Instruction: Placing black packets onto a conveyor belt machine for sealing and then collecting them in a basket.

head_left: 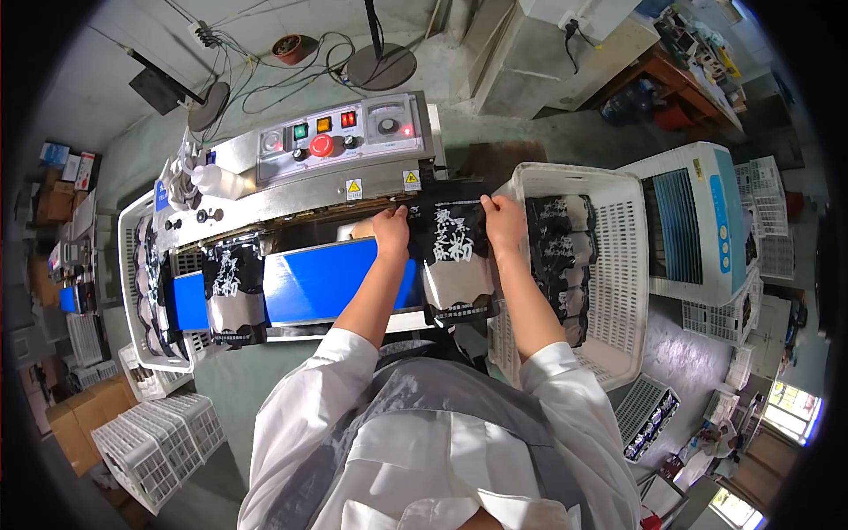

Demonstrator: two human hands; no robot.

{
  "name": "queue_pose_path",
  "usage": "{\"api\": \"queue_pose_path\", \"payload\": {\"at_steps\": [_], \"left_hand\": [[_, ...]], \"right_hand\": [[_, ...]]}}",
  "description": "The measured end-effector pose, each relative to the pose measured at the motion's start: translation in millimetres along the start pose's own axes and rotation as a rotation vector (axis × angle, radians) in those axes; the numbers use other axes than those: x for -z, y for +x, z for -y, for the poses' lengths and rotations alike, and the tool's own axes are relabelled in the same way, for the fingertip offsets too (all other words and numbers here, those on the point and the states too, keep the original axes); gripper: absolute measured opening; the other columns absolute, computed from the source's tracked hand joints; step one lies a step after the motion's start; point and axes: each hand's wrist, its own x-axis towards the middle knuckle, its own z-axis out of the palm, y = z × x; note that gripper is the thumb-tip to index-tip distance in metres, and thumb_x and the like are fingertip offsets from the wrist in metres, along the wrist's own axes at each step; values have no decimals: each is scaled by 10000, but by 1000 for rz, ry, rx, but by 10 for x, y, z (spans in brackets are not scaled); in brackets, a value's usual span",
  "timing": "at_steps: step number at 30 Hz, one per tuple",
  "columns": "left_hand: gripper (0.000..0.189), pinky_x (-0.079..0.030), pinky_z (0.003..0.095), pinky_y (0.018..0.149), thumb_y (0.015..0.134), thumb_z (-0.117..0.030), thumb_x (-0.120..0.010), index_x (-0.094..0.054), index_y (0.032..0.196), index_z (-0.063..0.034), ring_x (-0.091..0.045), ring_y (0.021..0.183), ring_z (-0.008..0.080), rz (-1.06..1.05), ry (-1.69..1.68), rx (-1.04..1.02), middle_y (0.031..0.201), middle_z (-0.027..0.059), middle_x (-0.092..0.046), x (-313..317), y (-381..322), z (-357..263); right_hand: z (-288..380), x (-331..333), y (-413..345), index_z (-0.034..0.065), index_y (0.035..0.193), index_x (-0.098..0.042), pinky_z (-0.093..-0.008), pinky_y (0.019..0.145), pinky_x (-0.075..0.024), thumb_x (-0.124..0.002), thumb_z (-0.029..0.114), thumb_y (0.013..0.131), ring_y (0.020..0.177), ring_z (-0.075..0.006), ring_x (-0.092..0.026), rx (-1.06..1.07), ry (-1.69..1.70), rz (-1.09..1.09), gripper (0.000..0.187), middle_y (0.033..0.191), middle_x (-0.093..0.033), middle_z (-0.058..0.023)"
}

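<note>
Both my hands grip the top part of a black printed stand-up pouch [457,281] with a pale clear window, one at each side. My left hand [392,232] pinches its left edge near the top. At the right edge, my right hand [505,224] does the same. The pouch hangs upright at the right end of a blue conveyor belt [324,278], its top close to the right end of a continuous band sealer [298,189]. Farther left along the belt, a similar pouch [232,285] stands with its top under the sealer's edge.
To my right, a white plastic crate [613,265] holds several similar pouches [556,245]; another crate [129,285] with pouches stands at the belt's left end. A control panel [338,136] with a red stop button faces me. An air cooler [702,225] stands beyond the right crate.
</note>
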Motion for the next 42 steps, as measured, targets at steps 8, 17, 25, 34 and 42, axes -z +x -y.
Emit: {"api": "queue_pose_path", "payload": {"at_steps": [8,17,25,34,42], "left_hand": [[239,-419,274,675,840,-155,-588,-635,921,65,-522,718,133,-29,24,-37,795,73,-619,305,102,22],[243,-432,274,651,810,-144,-632,-636,890,85,-542,694,132,-149,58,-65,776,97,-644,611,126,-20],[238,-438,259,645,801,-146,-662,-643,876,79,-531,686,116,-181,35,-105,766,78,-641,882,287,57],[211,-463,269,633,813,-109,-626,-610,980,19,-574,764,148,-203,77,-84,889,79,-636,1370,240,130],[197,-458,260,606,839,-1,-545,-570,1035,-1,-565,800,146,-422,742,-580,977,83,-607,1870,-755,-119]], "right_hand": [[172,-142,-148,88,686,-606,-432,821,-346,-600,294,814,768,-306,-566,162,-98,-21,242,666,-612,-94],[334,-284,-277,94,634,-622,-397,773,-360,-616,312,786,713,-294,-566,235,-92,-7,265,623,-595,-100],[473,-456,-377,106,671,-667,-394,819,-350,-620,302,772,741,-273,-582,259,-12,-8,225,645,-616,-93],[417,-506,-403,106,674,-633,-408,792,-363,-653,279,739,807,-263,-564,351,184,-17,186,659,-605,-64],[-1196,779,-12,32,795,-620,-285,594,-449,-610,114,811,652,-200,-595,50,416,-434,84,719,-603,-109]]}}
